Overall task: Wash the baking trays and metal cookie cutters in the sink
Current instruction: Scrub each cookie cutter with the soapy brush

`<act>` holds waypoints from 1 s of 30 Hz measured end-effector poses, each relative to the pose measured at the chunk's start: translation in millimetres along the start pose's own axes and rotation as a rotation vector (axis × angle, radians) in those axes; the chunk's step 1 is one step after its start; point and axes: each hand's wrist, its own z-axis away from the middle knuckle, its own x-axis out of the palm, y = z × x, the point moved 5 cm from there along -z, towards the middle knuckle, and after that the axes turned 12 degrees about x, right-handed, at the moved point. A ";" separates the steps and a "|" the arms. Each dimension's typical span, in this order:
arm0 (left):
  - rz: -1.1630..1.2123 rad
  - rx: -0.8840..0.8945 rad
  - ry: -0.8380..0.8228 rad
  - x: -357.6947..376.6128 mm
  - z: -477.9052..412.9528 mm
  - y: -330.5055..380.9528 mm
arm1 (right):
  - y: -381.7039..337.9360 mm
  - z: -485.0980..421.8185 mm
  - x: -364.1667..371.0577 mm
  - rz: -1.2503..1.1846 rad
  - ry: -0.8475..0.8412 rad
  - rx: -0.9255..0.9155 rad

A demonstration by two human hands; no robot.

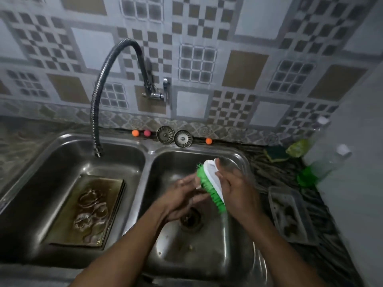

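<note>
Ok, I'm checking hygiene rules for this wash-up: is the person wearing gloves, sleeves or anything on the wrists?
No gloves: the left hand and right hand are bare. Both forearms are uncovered down to the picture's edge, no sleeve in view. No watch or bracelet shows at either wrist. The fingers are too blurred to tell about rings.

Two strainers (165,135); three small balls (135,133); one brush (210,177); perhaps two trays (62,224).

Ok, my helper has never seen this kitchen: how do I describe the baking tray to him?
Find the double steel sink and its left basin, under the flexible faucet hose. The baking tray lies flat on the bottom: a brassy rectangle holding cookie cutters, unlike the grey plastic tray on the right counter.
</note>
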 end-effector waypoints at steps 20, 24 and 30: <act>0.071 0.075 0.012 8.1 4.7 31.3 | -39.1 -15.2 -11.3 0.075 0.135 -0.039; 0.102 0.068 0.058 -0.5 1.8 28.9 | -30.6 -26.1 2.7 0.081 0.065 0.061; 0.181 0.077 0.150 -7.6 5.0 25.5 | -17.3 -16.0 -3.7 0.066 0.054 0.114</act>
